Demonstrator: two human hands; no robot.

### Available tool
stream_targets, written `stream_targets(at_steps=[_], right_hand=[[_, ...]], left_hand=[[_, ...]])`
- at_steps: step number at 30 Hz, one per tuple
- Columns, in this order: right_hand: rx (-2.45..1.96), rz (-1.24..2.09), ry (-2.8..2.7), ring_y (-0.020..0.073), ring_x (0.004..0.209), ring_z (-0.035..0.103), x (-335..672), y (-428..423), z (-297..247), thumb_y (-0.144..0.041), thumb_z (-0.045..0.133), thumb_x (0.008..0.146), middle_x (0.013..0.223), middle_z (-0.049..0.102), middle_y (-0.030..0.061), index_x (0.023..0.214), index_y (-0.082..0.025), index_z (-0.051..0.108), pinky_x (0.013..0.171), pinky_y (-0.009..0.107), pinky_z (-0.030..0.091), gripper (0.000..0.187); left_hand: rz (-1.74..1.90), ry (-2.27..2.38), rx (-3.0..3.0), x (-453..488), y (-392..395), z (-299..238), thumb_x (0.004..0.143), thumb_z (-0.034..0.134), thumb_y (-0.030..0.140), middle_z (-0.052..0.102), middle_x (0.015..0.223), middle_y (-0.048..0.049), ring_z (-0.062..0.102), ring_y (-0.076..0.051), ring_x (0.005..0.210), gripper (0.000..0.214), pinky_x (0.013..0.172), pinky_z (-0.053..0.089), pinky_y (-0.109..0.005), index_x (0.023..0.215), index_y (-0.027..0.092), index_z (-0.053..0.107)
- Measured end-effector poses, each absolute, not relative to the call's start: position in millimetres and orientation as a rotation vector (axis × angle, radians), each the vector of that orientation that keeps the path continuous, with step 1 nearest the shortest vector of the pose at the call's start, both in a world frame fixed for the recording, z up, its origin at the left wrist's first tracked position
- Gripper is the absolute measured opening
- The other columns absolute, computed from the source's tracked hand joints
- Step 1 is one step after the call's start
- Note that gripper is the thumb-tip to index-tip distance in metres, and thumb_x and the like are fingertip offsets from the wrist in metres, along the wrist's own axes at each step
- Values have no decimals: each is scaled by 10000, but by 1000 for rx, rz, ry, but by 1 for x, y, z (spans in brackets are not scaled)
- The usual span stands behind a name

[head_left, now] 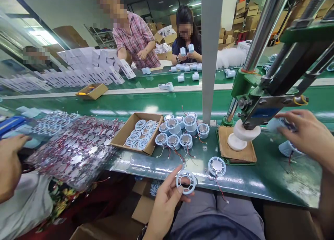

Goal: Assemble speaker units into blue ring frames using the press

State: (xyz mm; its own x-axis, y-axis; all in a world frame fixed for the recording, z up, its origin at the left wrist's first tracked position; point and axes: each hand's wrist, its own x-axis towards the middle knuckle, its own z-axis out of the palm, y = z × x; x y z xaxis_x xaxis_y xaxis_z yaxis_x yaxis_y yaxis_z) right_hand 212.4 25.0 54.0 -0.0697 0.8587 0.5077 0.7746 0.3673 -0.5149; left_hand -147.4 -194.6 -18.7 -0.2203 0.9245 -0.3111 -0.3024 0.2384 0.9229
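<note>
My left hand [167, 194] pinches a light-blue spoked ring [193, 179] in front of the bench edge. At the right, my right hand [304, 130] has its fingers around a light-blue round housing [273, 124], partly blurred and covered by the hand. Beneath that hand, another light-blue housing [285, 149] with wires lies on the bench. A round wired unit [217, 166] with a silver centre rests between my hands. Nearby, the press's white pressing head [246, 130] hangs above a white disc [236, 142] on a cardboard-covered base [225, 148].
A cardboard box [153, 150] of blue rings stands beside stacked wired units [173, 140]. Left of it lies a bag of silver discs with red wires [78, 153], near a co-worker's hand [10, 163]. A grey post [210, 59] rises behind; two people work across the green conveyor [125, 102].
</note>
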Motion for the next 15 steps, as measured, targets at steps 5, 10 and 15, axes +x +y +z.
stream_targets(at_steps=[5,10,15], right_hand=[[-1126,69,-2243,293,1036,658,184,-67,27,-526,461,982,1239,621,116,1140,-321,719,781,428,571,366],[-1046,105,-2378,283,1122,633,95,-69,27,-155,486,934,1354,547,138,1210,-276,692,869,433,598,366],[-1151,273,-2627,286,1031,679,41,-32,21,-71,555,878,1324,580,169,1199,-227,717,841,423,597,392]], left_hand=[[1271,1281,692,-146,-194,-18,785,831,447,726,1055,-101,744,-229,795,730,709,622,-321,1424,205,575],[1318,1311,653,-139,-202,-13,710,889,323,733,1043,-80,756,-223,834,773,814,610,-322,1405,199,573],[1347,1291,638,-127,-212,-7,669,894,231,737,950,-71,739,-223,867,691,828,602,-308,1308,169,640]])
